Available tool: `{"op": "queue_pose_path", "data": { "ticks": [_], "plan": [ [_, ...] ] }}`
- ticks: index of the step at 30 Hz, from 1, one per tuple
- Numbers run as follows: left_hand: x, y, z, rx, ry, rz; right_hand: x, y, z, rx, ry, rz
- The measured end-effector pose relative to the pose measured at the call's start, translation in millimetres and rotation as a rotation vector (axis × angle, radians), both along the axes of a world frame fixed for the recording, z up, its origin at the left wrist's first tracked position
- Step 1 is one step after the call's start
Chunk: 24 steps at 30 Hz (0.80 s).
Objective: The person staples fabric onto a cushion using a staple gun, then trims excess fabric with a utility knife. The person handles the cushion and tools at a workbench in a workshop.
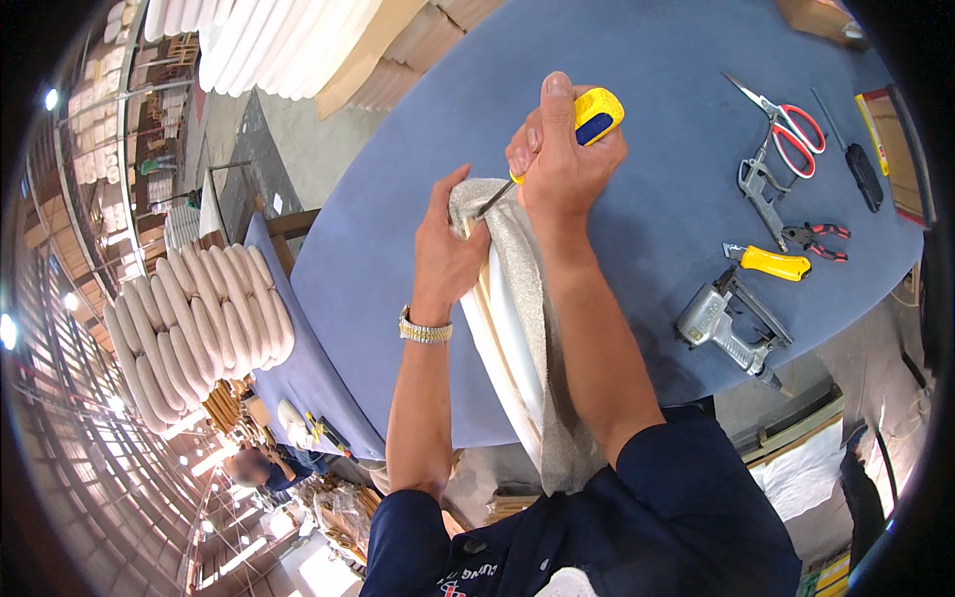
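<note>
My right hand (565,174) is closed around the yellow and blue handle of a screwdriver (599,117), its thumb pointing up along the grip. The thin metal shaft slants down to the far end of an upholstered panel (490,338), where its tip meets the edge. Grey-beige fabric (553,398) drapes over that end and along the right side, with white padding and a pale wooden edge showing. With my left hand (445,261) I grip the far end of the panel, thumb near the screwdriver's tip. The panel's near end rests against my body.
On the blue table (398,159), at the right, lie scissors (781,124), an air blow gun (761,194), pliers (818,239), a yellow utility knife (771,262) and a staple gun (731,323). Stacked padded cushions (199,328) stand at the left. A person (279,468) is farther off.
</note>
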State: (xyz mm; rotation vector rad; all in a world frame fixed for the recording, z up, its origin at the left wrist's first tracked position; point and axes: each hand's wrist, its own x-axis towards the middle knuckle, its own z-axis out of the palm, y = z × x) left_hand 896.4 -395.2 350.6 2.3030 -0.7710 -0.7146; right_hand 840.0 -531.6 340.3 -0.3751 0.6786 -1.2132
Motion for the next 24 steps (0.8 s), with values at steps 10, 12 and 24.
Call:
{"op": "queue_pose_path", "data": {
  "ticks": [10,12,24],
  "plan": [
    [5,8,-12,-0.072,-0.055,-0.057,-9,11,-9,-0.212,-0.308,0.059],
    [7,11,-18,-0.155,-0.022,-0.076,-22,18,-19,-0.295,-0.428,0.099],
    [12,9,-29,-0.349,0.200,-0.053,-166,12,17,-0.934,0.610,0.660]
  ]
}}
